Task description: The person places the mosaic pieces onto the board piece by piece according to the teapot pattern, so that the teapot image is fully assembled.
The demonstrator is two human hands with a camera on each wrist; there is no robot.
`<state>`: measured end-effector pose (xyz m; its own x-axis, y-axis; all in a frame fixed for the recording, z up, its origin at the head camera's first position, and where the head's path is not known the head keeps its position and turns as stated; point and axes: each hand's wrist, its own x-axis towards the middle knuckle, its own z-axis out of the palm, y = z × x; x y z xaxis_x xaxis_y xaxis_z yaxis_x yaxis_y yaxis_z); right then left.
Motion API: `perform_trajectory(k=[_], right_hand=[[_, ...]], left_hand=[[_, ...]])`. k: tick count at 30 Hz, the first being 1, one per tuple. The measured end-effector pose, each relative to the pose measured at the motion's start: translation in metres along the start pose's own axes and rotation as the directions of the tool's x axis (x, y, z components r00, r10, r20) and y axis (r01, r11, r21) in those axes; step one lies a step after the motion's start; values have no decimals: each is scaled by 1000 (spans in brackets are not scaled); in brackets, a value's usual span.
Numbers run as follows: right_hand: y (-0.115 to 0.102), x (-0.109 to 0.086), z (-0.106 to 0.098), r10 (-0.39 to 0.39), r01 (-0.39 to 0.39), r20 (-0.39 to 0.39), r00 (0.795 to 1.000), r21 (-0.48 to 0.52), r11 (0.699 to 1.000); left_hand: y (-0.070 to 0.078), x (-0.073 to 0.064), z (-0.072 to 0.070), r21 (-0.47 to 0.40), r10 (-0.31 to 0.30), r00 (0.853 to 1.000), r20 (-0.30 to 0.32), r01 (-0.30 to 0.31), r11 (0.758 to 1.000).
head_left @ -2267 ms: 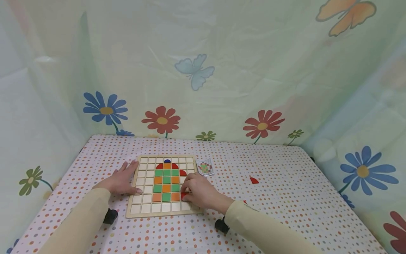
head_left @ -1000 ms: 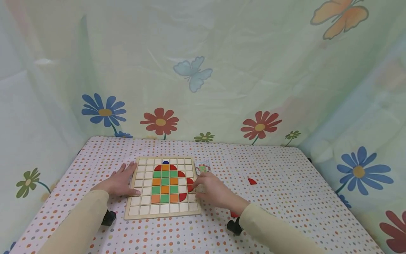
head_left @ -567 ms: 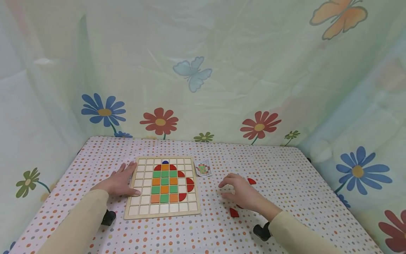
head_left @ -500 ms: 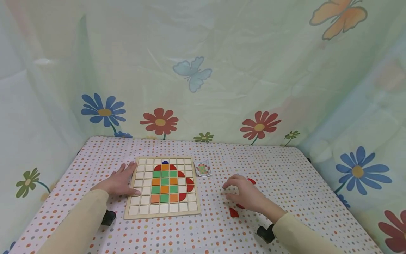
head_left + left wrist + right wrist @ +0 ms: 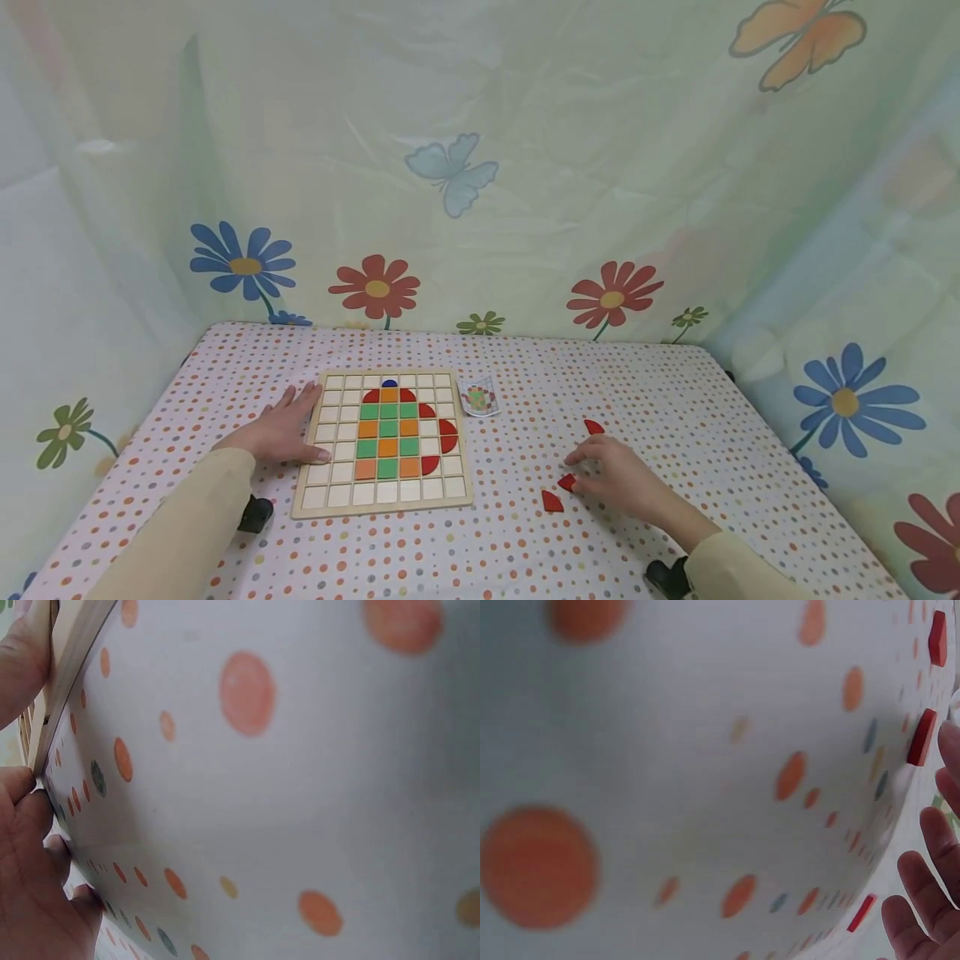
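Observation:
A wooden grid board [image 5: 341, 497] lies left of centre on the table. Green squares, orange squares, red quarter-round tiles [image 5: 430, 465] and a blue piece [image 5: 389, 383] sit in its cells. My left hand [image 5: 281, 429] rests at the board's left edge, fingers spread, with the thumb [image 5: 19, 664] over the frame in the left wrist view. To the right, my right hand [image 5: 618, 475] hovers low with thumb and fingers apart, partly covering a loose red tile [image 5: 567, 482]. In the right wrist view the thumb is right beside that red tile [image 5: 922, 737].
Two more loose red tiles lie on the dotted tablecloth, a nearer one [image 5: 552, 501] and a farther one [image 5: 594, 427]. A small printed pattern card [image 5: 480, 397] sits by the board's upper right corner. A flowered curtain [image 5: 525, 208] hangs behind the table.
My right hand has left the board's right side, uncovering red tiles in its right column, and moved right to the loose red tiles. The left hand has stayed at the board's edge.

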<state>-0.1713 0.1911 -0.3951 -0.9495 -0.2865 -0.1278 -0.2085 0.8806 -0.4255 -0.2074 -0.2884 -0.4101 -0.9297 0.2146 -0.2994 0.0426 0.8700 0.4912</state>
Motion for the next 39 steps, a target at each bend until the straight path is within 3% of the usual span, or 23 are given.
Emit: perform_trajectory(k=[21,39], right_hand=[[4,3,11,-15,13,-26,1000,-91,996],[-1,6,11,-73,72,-6,997,-73,995]], left_hand=[[-1,0,0,-4,-4,1000,-3,4,1000],[-3,3,2,-7,-1,1000,-4,1,1000]])
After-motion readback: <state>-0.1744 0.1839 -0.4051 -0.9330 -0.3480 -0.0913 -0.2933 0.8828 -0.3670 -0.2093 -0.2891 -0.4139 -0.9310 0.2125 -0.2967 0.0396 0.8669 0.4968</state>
